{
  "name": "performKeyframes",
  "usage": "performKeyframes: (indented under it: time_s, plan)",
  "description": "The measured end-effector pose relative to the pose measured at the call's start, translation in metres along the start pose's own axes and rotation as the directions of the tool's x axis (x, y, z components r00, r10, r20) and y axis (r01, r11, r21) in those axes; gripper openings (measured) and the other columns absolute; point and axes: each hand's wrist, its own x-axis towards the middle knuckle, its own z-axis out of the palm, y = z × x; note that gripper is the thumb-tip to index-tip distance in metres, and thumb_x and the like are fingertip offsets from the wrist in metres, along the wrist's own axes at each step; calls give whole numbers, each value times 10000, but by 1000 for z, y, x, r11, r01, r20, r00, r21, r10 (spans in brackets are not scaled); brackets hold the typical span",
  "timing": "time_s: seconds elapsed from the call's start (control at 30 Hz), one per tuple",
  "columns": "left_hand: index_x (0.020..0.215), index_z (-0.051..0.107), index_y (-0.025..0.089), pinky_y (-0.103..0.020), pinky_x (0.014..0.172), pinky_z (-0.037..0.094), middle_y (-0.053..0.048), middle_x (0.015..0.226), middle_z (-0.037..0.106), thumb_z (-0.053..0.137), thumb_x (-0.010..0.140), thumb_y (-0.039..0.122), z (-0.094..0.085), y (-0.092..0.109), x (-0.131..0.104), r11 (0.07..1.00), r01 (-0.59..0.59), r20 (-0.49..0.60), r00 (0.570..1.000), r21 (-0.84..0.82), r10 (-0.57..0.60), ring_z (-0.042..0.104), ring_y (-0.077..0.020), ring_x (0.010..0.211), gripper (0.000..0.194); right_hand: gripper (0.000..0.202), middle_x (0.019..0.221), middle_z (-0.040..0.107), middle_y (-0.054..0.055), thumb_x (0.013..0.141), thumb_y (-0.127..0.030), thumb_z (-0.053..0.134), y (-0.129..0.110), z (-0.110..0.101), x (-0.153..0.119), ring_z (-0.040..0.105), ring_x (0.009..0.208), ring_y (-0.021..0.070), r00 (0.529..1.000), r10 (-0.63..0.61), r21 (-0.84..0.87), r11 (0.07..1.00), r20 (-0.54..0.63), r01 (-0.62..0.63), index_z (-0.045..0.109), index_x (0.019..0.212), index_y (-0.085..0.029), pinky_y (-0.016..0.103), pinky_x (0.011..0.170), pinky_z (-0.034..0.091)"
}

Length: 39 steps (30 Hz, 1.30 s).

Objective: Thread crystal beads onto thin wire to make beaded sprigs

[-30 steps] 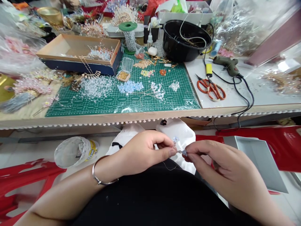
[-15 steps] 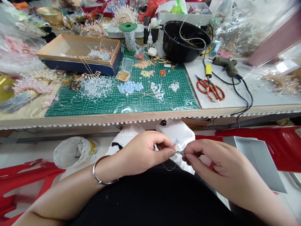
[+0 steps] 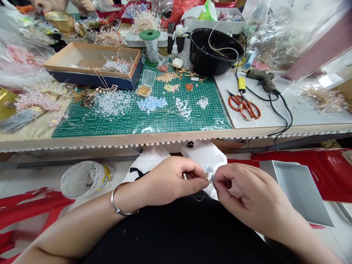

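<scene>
Over my lap, my left hand (image 3: pixel 176 181) pinches a small beaded wire piece with a pale blue flower (image 3: pixel 209 169) standing up from it. A thin wire (image 3: pixel 199 199) hangs below the fingertips. Close on the right, my right hand (image 3: pixel 244 187) has thumb and forefinger closed on a small grey-blue petal (image 3: pixel 212 178) at the same piece. The fingertips of both hands nearly touch. Beyond them on the table, a green cutting mat (image 3: pixel 115 126) bears blue flowers (image 3: pixel 152 103), clear beads (image 3: pixel 114 103) and white petals (image 3: pixel 183 108).
Orange-handled pliers (image 3: pixel 244 107) and a glue gun (image 3: pixel 261 79) with a black cable lie at the right. Behind the mat are a black bowl (image 3: pixel 214 64) and an open box (image 3: pixel 93 79). A white bucket (image 3: pixel 79 179) stands below left; another person's hands show at the top left.
Both hands have shifted slightly, and the right fingertips sit closer to the left ones. The blue flower has moved a little right and down. Another person's hands have come into view at the top left.
</scene>
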Motion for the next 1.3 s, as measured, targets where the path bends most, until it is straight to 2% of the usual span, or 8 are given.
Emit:
performKeyframes:
  time_s: [0.3,0.43,0.57,0.77,1.03,1.13,1.2,1.3]
  plan:
    - [882,637,152,-212,672,423,10,751,590,616,821,321,0,-3,3,989,-6,28,1000,-147,10,527,-99,704,181,162,606,581,-27,775,-77,523,-5,2,0,550,533,142,989,-34,-22,999,-147,31,474,808,-227,264,517,409]
    - [897,647,134,-205,671,425,7,738,590,652,798,310,1,-2,3,982,-15,29,999,-188,21,523,-94,693,202,192,636,615,-12,792,-64,541,-6,4,-2,588,563,152,974,-98,-20,995,-207,96,499,897,-219,274,555,456]
    - [840,662,127,-217,681,430,-13,757,612,657,793,313,0,-1,2,987,-72,-44,997,-144,66,540,-115,720,192,253,801,686,30,818,-76,546,-8,3,-5,643,679,171,982,-74,58,995,-173,85,510,1020,-223,292,620,497]
    - [842,690,151,-211,633,407,-23,774,635,635,815,308,-1,2,0,990,-137,-104,985,42,141,548,-121,713,169,200,813,677,14,834,-105,538,-11,-4,-5,642,679,162,989,67,143,989,-134,-48,514,966,-253,276,592,493]
    - [822,702,164,-222,647,409,-18,744,628,640,815,322,-1,4,-1,978,-158,-103,980,137,173,551,-119,694,170,263,842,672,18,806,-34,547,-8,-3,-3,626,725,148,988,-41,227,971,-150,75,526,995,-215,267,650,494]
    - [753,680,145,-211,641,417,-11,712,621,655,804,293,0,6,1,990,-128,-88,987,55,133,553,-108,674,158,291,857,672,26,805,-20,552,-8,-2,-1,622,761,148,985,-67,224,969,-162,103,531,1031,-203,268,672,493]
    - [720,656,138,-200,588,410,-1,672,603,652,805,291,1,7,2,996,-65,-94,994,-58,60,528,-90,610,176,265,857,668,23,818,-39,545,-9,-2,0,622,772,148,983,-11,227,972,-183,53,540,1024,-206,267,679,492]
    - [709,635,138,-199,551,399,1,690,596,653,802,305,2,5,4,984,-22,-161,987,-176,-6,499,-81,583,191,172,805,655,9,846,-107,534,-11,-2,3,625,735,148,970,167,227,966,-177,-125,555,975,-218,265,652,493]
